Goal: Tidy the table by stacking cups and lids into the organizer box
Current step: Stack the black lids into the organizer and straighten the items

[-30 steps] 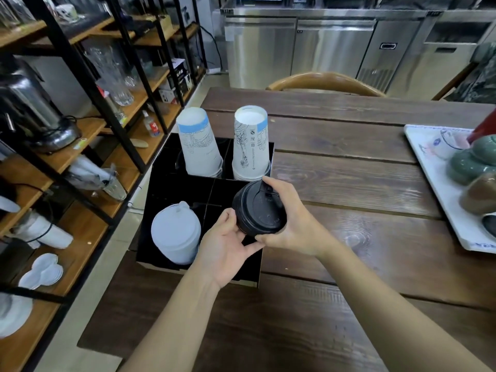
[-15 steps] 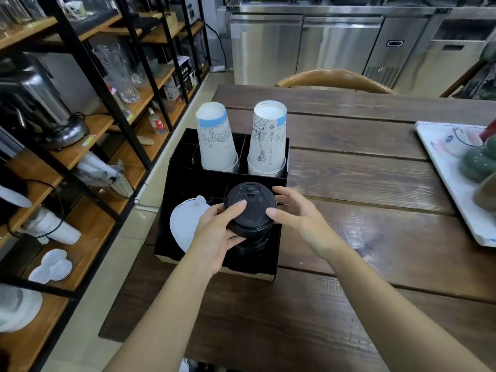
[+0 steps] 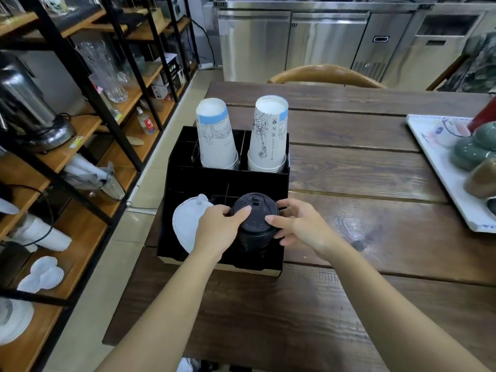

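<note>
White lids [image 3: 188,226] are seen stacked just left of the left hand [image 3: 218,229], in the near-left compartment of the organizer box [image 3: 228,181]. Directly between the two hands a stack of black lids [image 3: 255,224] is held in the near-right compartment, its axis upright. The left hand is curled against the stack's left side, thumb on the top lid; the right hand [image 3: 298,224] is half open, fingertips touching the right side (neither hand is nearer). Straight-down seating is judged to be what remains. Beyond the hands, two inverted cup stacks [image 3: 268,135] are lodged.
</note>
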Demonstrator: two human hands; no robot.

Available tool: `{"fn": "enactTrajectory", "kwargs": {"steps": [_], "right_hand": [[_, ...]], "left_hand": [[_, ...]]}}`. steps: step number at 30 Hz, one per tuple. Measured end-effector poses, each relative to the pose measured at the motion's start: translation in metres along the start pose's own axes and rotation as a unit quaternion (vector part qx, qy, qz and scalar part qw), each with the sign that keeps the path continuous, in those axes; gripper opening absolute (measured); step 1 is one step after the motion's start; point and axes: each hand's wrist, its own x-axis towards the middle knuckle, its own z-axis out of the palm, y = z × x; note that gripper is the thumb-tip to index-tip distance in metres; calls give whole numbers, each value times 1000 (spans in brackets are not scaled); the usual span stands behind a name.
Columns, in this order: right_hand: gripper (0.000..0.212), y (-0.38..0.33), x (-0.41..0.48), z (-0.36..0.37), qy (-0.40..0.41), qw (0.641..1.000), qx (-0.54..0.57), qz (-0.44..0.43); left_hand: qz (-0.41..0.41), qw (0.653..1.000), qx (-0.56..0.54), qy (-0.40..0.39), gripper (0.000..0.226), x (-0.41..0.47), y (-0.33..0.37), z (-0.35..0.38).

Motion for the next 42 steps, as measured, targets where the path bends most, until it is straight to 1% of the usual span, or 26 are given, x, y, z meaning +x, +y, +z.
{"fn": "enactTrajectory", "kwargs": {"steps": [2, 4, 7, 10, 14, 16, 18, 23, 27, 32, 36, 40, 42], "right_hand": [[44, 1, 0, 3, 9, 999, -34, -1], [49, 2, 0, 7, 14, 997, -75, 0], [51, 0, 0, 10, 23, 996, -83, 3], [51, -1, -1, 13, 37, 994, -101, 1], [52, -2, -3, 17, 43, 992, -119, -12], [52, -2, -4, 16, 42, 986, -159, -9], [52, -2, -4, 14, 41, 978, -205, -4], [52, -4, -1, 13, 43, 967, -250, -1], [52, -4, -3, 15, 43, 967, -251, -6], [46, -2, 1, 17, 58, 968, -242, -23], [45, -4, 6, 18, 57, 959, -274, -35], [45, -5, 6, 18, 56, 955, -288, -40], [46, -6, 4, 20, 70, 947, -310, -51]], "left_hand": [[4, 1000, 29, 10, 34, 0, -2, 1], [-2, 1000, 17, 10, 32, 2, -6, 2], [-3, 1000, 13, 5, 30, 5, -10, 3], [7, 999, 40, 8, 37, 6, -14, 2], [55, 996, 72, 23, 39, 2, -12, 5], [96, 990, 98, 40, 35, 2, -12, 6], [119, 984, 123, 44, 31, 2, -13, 6], [122, 983, 129, 38, 32, 1, -12, 5], [122, 982, 137, 40, 32, 1, -13, 5], [108, 984, 138, 40, 32, 3, -11, 4], [93, 985, 147, 20, 35, 6, -8, 2], [96, 976, 194, 28, 37, 7, -8, 2], [97, 974, 203, 24, 34, 6, -6, 2]]}}
